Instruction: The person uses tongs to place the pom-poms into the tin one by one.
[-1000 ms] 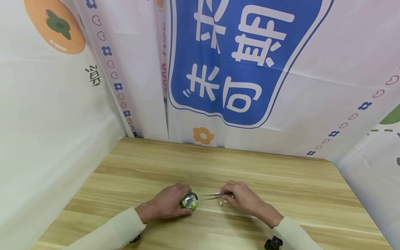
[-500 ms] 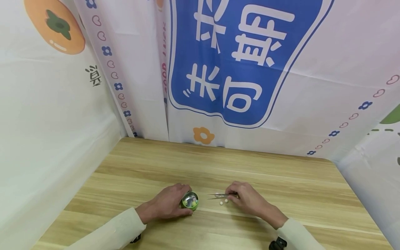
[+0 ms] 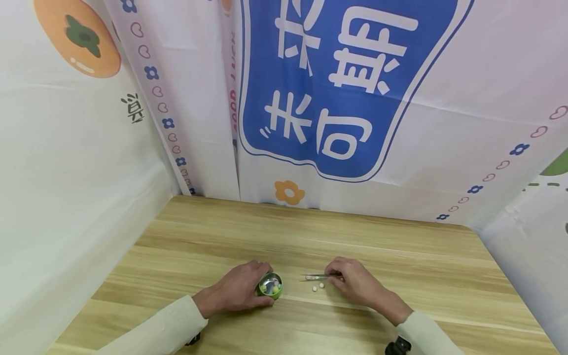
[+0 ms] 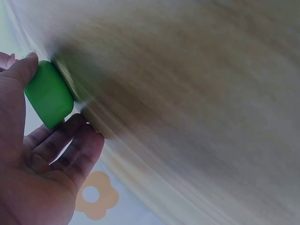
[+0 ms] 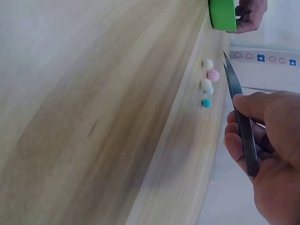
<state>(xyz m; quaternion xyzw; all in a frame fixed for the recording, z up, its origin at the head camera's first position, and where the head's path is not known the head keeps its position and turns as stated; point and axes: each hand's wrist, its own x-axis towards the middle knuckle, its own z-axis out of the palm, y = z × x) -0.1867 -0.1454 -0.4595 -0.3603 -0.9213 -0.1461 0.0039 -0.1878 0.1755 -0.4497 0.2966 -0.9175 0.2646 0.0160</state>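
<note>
- The right grip point(image 3: 351, 281) grasps dark tweezers point(image 5: 246, 136) between thumb and fingers; their prongs point leftward from it, slightly parted, with nothing visible between the tips.
- Over the last second this grip has drawn rightward, so the tips, which were just beside the green cup, are now near the loose beads. I judge that the work now lies at the beads rather than the cup, with nothing being carried.
- Left of the right grip, on the bench point(image 3: 355, 231), lie a teal bead point(image 5: 206, 102), closest to it, then a pale blue bead point(image 5: 209, 91), a second white bead point(image 5: 205, 84), a pink bead point(image 5: 213, 75) and a first white bead point(image 5: 207, 64). Whether the prongs touch any, I cannot tell.
- Farther left, well apart from the right grip, the green cup point(image 4: 49, 93) stands upright with a few pale and yellow balls point(image 3: 275, 288) inside.
- Beyond the cup, the left grip point(image 3: 241, 287) holds it between thumb and fingers and has stayed put.
- Past both grips hangs a printed cloth point(image 3: 208, 162).
</note>
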